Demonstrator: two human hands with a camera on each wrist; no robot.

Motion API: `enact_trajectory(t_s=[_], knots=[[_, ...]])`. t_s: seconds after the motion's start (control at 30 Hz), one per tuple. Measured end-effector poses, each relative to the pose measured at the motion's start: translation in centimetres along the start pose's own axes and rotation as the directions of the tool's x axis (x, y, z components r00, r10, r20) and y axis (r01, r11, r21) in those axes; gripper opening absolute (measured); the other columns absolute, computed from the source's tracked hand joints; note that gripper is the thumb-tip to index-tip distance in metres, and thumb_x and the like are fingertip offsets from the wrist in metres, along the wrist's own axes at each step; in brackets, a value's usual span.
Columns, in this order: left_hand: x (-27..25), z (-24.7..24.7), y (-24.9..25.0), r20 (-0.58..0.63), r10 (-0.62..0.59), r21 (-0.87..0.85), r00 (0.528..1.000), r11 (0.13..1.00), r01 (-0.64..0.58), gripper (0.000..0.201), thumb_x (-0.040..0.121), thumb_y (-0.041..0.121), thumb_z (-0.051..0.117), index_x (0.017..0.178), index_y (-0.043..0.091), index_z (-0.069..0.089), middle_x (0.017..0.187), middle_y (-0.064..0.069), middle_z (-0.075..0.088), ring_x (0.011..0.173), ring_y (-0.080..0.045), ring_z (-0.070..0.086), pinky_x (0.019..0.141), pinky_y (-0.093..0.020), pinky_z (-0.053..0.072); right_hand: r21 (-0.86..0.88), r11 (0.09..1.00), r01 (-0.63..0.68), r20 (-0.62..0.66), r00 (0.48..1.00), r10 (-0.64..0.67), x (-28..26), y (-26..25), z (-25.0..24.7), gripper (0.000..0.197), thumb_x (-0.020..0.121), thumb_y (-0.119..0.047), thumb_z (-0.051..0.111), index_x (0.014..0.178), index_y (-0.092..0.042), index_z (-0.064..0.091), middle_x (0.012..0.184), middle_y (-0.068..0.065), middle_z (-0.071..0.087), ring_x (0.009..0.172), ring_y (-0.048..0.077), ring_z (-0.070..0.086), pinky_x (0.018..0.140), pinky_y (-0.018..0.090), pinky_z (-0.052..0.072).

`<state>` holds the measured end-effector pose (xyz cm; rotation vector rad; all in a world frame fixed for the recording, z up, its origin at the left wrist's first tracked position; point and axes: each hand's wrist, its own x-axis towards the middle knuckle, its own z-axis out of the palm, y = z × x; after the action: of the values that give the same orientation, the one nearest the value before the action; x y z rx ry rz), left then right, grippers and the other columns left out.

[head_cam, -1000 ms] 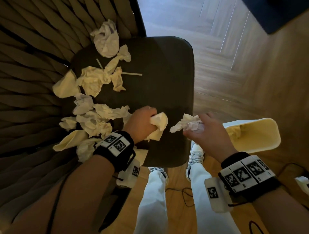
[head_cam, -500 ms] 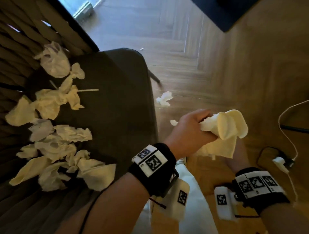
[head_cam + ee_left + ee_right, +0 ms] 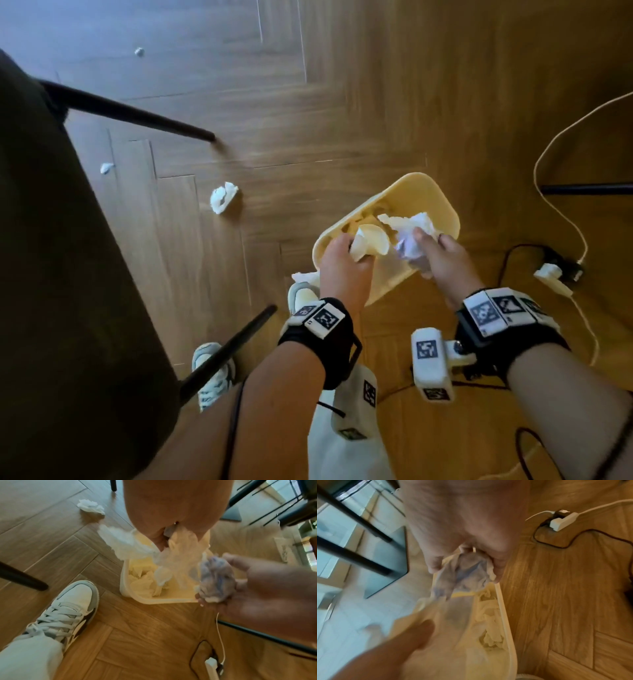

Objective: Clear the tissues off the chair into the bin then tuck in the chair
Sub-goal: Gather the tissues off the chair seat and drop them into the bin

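Both my hands hang over the open cream bin [image 3: 442, 202] on the wooden floor. My left hand [image 3: 346, 255] grips a crumpled white tissue [image 3: 371, 241] above the bin's near left rim. My right hand [image 3: 431, 246] grips another crumpled tissue [image 3: 409, 233] over the bin's middle. In the left wrist view the left hand's tissue [image 3: 173, 555] dangles over the bin [image 3: 154, 600], with the right hand's wad [image 3: 217, 580] beside it. The right wrist view shows several tissues lying inside the bin [image 3: 503, 615]. The dark chair seat [image 3: 51, 274] fills the left edge; its tissues are out of view.
A crumpled tissue [image 3: 222, 198] and two small scraps [image 3: 106, 168] lie on the floor between chair and bin. Black chair legs [image 3: 137, 114] stick out nearby. A white power strip [image 3: 551, 279] with cables lies right of the bin. My shoes [image 3: 212, 377] stand by the chair.
I turned from the chair to the bin. Both hands carried their tissues rightward and down, and now hold them over the bin's opening. The chair seat has slid to the left edge.
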<state>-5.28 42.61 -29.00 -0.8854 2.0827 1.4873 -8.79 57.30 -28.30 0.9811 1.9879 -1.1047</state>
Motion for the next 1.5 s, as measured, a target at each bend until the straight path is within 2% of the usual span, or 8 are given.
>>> enact_trajectory(t_s=[0.23, 0.33, 0.5, 0.6, 0.93, 1.2, 1.33, 1.5], knots=[[1.6, 2.4, -1.6, 0.371, -0.077, 0.282, 0.926, 0.959, -0.033, 0.072, 0.086, 0.021, 0.064, 0.146, 0.024, 0.025, 0.150, -0.007, 0.030, 0.131, -0.025, 0.041, 0.103, -0.033, 0.036, -0.120, 0.986, 0.118, -0.069, 0.990, -0.127, -0.6, 0.1, 0.9, 0.053, 0.094, -0.038, 0.048, 0.143, -0.019, 0.040, 0.144, 0.006, 0.048, 0.130, 0.022, 0.046, 0.105, 0.038, 0.037], [1.3, 0.7, -0.8, 0.432, -0.072, 0.294, 0.899, 0.953, -0.065, 0.076, 0.088, 0.026, 0.062, 0.149, 0.029, 0.016, 0.154, -0.002, 0.025, 0.134, -0.021, 0.040, 0.105, -0.034, 0.037, -0.150, 0.972, 0.184, -0.116, 0.973, -0.202, -2.2, -0.5, 1.0, 0.042, 0.095, -0.028, 0.050, 0.135, -0.017, 0.049, 0.138, 0.005, 0.052, 0.117, 0.017, 0.051, 0.088, 0.025, 0.038], [3.1, -5.1, 0.1, 0.068, 0.173, 0.345, 0.983, 0.920, -0.186, 0.025, 0.088, 0.026, 0.057, 0.112, 0.018, 0.060, 0.113, 0.000, 0.054, 0.101, -0.018, 0.057, 0.087, -0.033, 0.049, -0.091, 0.956, 0.279, -0.058, 0.957, -0.284, -5.1, -1.5, 2.1, 0.016, 0.093, -0.022, 0.053, 0.106, -0.019, 0.061, 0.104, 0.000, 0.063, 0.093, 0.015, 0.057, 0.062, 0.017, 0.038], [6.9, -9.4, -1.6, -0.180, 0.096, 0.433, 0.979, 0.901, -0.009, 0.013, 0.088, 0.019, 0.052, 0.095, 0.013, 0.062, 0.103, -0.003, 0.053, 0.095, -0.023, 0.055, 0.079, -0.033, 0.045, -0.069, 0.937, 0.343, 0.036, 0.939, -0.342, -6.3, -2.5, 3.8, 0.009, 0.093, -0.022, 0.054, 0.097, -0.023, 0.062, 0.094, -0.005, 0.063, 0.085, 0.004, 0.056, 0.062, 0.017, 0.038], [20.4, -12.5, -11.0, -0.069, -0.207, 0.902, 0.976, 0.406, 0.150, 0.037, 0.086, 0.012, 0.044, 0.121, 0.017, 0.055, 0.130, -0.014, 0.041, 0.119, -0.036, 0.041, 0.094, -0.049, 0.042, -0.082, 0.881, 0.467, 0.241, 0.867, -0.437, -2.3, -2.8, 4.5, 0.010, 0.090, -0.035, 0.055, 0.090, -0.036, 0.065, 0.082, -0.016, 0.068, 0.085, -0.008, 0.058, 0.062, 0.009, 0.042], [26.0, -12.1, -18.5, -0.204, -0.088, 0.803, 0.975, 0.555, 0.218, 0.058, 0.088, 0.000, 0.038, 0.140, 0.024, 0.030, 0.133, -0.017, 0.034, 0.110, -0.044, 0.047, 0.086, -0.050, 0.044, -0.088, 0.874, 0.477, 0.183, 0.871, -0.457, 2.6, -0.9, 3.8, 0.014, 0.083, -0.037, 0.058, 0.093, -0.042, 0.066, 0.086, -0.013, 0.072, 0.083, 0.008, 0.066, 0.069, 0.034, 0.054], [26.5, -11.4, -19.8, -0.180, 0.012, 0.820, 0.984, 0.554, 0.143, 0.041, 0.085, -0.004, 0.042, 0.125, 0.004, 0.044, 0.122, -0.022, 0.045, 0.102, -0.043, 0.053, 0.082, -0.048, 0.047, -0.111, 0.869, 0.482, 0.189, 0.869, -0.458, 3.7, -0.5, 4.8, 0.012, 0.084, -0.037, 0.057, 0.092, -0.042, 0.066, 0.087, -0.014, 0.071, 0.084, 0.005, 0.066, 0.069, 0.029, 0.052], [22.1, -8.1, -14.2, -0.160, 0.159, 0.580, 0.974, 0.814, -0.038, 0.015, 0.082, 0.004, 0.051, 0.096, 0.007, 0.057, 0.103, -0.009, 0.054, 0.085, -0.025, 0.049, 0.076, -0.033, 0.039, -0.180, 0.883, 0.433, 0.152, 0.899, -0.410, 3.3, 0.2, 4.5, 0.008, 0.089, -0.030, 0.058, 0.089, -0.032, 0.065, 0.083, -0.007, 0.069, 0.084, 0.011, 0.065, 0.066, 0.026, 0.046]])
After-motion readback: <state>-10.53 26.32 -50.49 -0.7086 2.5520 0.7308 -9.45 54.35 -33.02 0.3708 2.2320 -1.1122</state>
